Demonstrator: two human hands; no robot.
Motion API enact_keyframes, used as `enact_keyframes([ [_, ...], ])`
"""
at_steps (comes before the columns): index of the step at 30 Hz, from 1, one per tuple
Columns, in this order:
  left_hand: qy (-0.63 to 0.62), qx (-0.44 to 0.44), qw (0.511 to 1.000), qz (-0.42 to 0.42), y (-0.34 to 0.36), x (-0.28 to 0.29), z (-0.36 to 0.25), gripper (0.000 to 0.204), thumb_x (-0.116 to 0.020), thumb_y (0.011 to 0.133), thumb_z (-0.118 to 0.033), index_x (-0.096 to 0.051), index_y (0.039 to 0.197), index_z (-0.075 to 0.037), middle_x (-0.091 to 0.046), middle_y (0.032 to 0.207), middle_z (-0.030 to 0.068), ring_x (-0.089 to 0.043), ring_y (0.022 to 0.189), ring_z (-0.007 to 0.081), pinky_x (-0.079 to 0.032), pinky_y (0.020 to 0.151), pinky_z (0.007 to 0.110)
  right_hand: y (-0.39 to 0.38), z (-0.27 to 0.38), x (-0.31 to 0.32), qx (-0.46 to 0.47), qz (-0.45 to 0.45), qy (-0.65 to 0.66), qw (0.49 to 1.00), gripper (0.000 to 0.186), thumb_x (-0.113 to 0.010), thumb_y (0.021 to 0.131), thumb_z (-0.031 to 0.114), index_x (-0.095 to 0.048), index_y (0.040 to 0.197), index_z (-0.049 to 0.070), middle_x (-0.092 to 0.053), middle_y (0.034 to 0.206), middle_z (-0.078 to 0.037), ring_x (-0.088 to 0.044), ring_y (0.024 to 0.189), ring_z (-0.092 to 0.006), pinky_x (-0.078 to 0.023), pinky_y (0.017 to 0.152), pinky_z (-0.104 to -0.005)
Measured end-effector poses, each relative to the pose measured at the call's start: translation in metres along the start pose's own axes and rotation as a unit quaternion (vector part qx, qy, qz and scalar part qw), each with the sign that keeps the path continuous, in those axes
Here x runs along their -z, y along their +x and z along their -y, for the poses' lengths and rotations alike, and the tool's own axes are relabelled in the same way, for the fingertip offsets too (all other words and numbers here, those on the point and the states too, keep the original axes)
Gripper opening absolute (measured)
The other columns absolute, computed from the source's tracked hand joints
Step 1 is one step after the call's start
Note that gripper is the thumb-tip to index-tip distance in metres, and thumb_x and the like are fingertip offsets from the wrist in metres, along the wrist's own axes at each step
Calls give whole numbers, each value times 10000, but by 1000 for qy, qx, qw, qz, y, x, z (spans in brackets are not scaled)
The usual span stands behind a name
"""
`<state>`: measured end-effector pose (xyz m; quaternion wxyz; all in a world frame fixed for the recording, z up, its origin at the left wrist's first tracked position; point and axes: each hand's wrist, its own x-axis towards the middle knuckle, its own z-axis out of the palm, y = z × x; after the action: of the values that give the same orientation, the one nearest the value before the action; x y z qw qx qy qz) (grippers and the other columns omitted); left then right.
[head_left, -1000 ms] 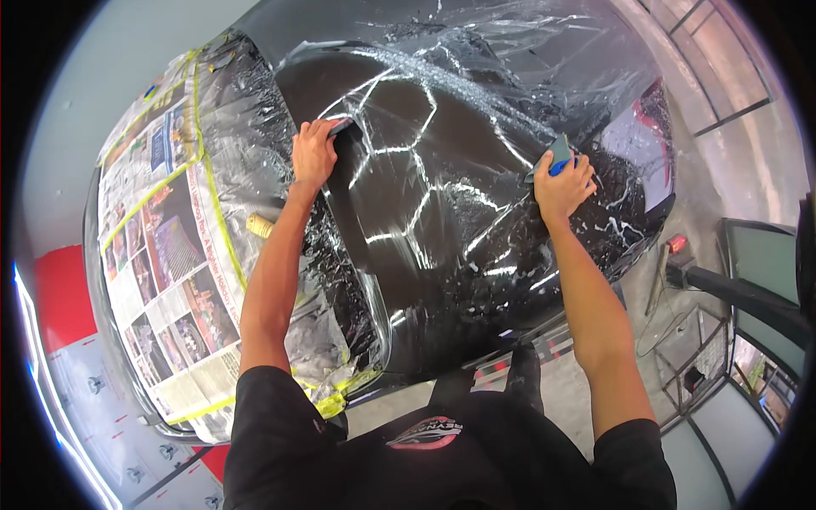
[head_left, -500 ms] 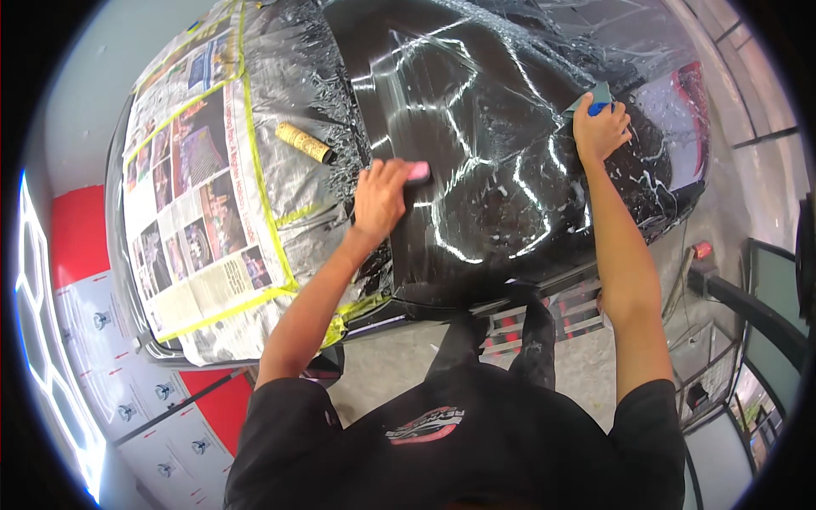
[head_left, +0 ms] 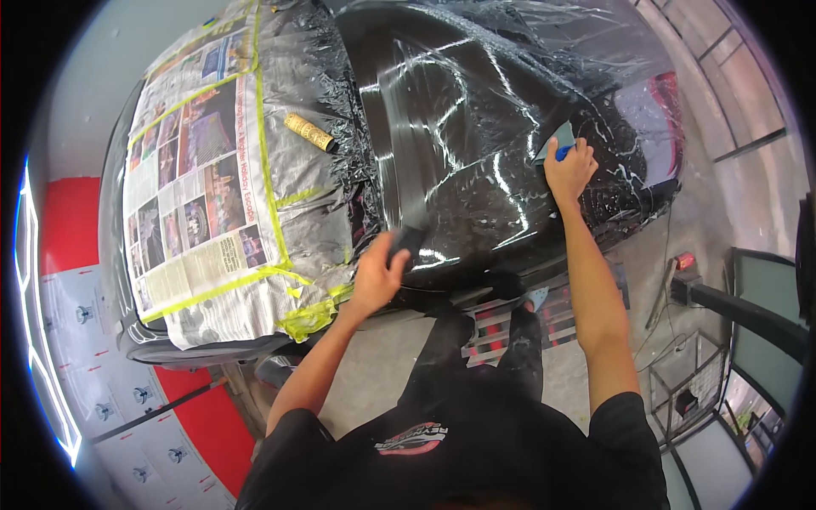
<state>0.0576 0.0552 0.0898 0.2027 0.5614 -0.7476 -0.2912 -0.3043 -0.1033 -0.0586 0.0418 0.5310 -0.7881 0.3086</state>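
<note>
My left hand (head_left: 380, 276) is closed around a small dark block (head_left: 410, 245) with slightly blurred edges. It is held at the near edge of a glossy black car panel (head_left: 476, 208). Farther right, my right hand (head_left: 571, 170) grips a grey-green squeegee (head_left: 558, 143) with a blue part under the fingers, its blade against the panel. Wet streaks and white light reflections cover the panel. Wrinkled clear film (head_left: 586, 38) lies over its far side. A gold, patterned cylinder (head_left: 309, 133) with a dark end lies on the silvery sheeting to the left.
Newspaper (head_left: 191, 183) held by yellow tape (head_left: 270, 187) covers the car's left part. Below the panel are a red-and-grey slatted piece (head_left: 565, 310) and my legs. At right stand a dark metal arm (head_left: 748, 316) and a wire-sided frame (head_left: 693, 382).
My left hand has drawn the block nearer to me, and its pink face no longer shows. My right hand has shifted left and nearer with the squeegee. The view has shifted slightly.
</note>
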Motion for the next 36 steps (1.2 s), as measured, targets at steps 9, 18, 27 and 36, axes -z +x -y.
enact_keyframes([
  [9, -316, 264, 911, 8, 53, 57, 39, 407, -645, 968, -7, -473, 1334, -53, -692, 1140, 85, -647, 1000, 132, -525, 851, 264, 6, 8, -5, -27, 9, -8, 1000, 474, -605, 909, 441, -724, 963, -15, -628, 1119, -107, -568, 1096, -305, -388, 968, -490],
  [18, -466, 273, 840, 59, 84, 58, 47, 395, -599, 1021, -296, -532, 1310, -37, -619, 908, 71, -570, 644, 125, -476, 520, 276, 42, 40, -36, -260, -61, -72, 961, 453, -534, 907, 452, -727, 1075, 79, -614, 1180, -119, -538, 1151, -323, -359, 986, -510],
  [27, -142, 128, 982, 10, 217, 72, 125, 268, -548, 1065, -252, -625, 1008, -2, -723, 821, 70, -633, 695, 107, -508, 634, 292, 53, 40, -35, -229, -57, -95, 967, 461, -543, 890, 428, -737, 1097, 65, -625, 1160, -126, -554, 1128, -320, -366, 988, -499],
  [36, 95, 108, 989, -34, 457, 163, 168, 307, -736, 907, -239, -711, 1124, -23, -753, 940, 138, -721, 880, 245, -555, 775, 369, 55, 33, -36, -219, -27, -86, 971, 465, -563, 903, 389, -719, 1139, 19, -604, 1152, -112, -538, 1156, -304, -353, 992, -485],
])
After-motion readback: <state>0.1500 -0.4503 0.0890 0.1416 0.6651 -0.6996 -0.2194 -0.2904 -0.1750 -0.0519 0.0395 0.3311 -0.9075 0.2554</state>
